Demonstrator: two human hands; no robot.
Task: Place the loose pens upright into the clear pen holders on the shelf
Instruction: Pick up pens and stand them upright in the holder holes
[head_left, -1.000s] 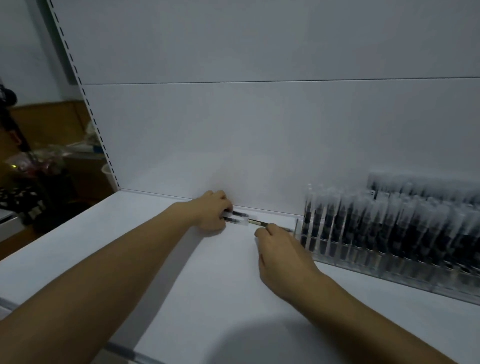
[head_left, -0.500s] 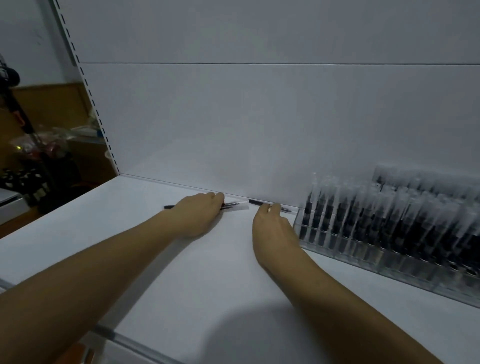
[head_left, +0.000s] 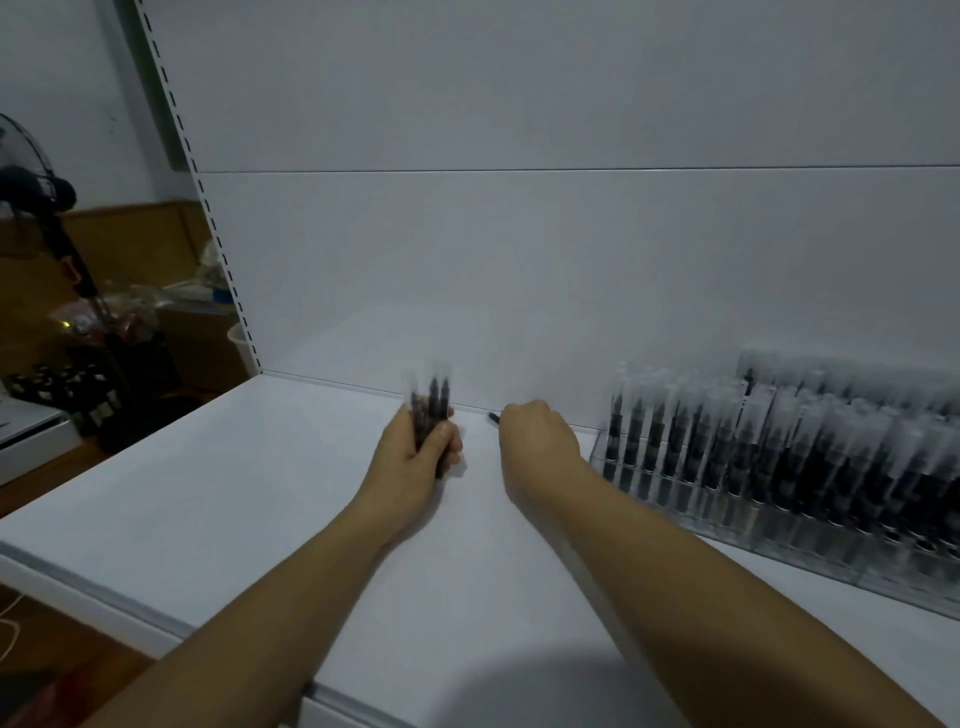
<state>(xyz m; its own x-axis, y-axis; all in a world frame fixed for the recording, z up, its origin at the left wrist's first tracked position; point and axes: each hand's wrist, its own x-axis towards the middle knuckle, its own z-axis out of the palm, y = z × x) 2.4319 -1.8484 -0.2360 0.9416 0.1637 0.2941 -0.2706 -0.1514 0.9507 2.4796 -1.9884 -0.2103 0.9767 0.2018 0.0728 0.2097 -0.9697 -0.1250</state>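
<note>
Over the shelf (head_left: 249, 499), left of the clear pen holders (head_left: 810, 553), the left hand (head_left: 415, 460) clenches an upright pen bundle (head_left: 435, 402), the right hand (head_left: 537, 441), nearer them, grasps a single pen (head_left: 492, 417); markings are blurred and unreadable.

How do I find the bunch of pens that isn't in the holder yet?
On the white shelf, look left of the clear pen holders. The left hand grips a bunch of dark pens pointing up: only these stand in a fist, not a holder.

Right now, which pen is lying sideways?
The black pen by the back wall, its end poking from the right hand's grip. The left hand's pen bundle and the clear holder's pens stand upright.
</note>
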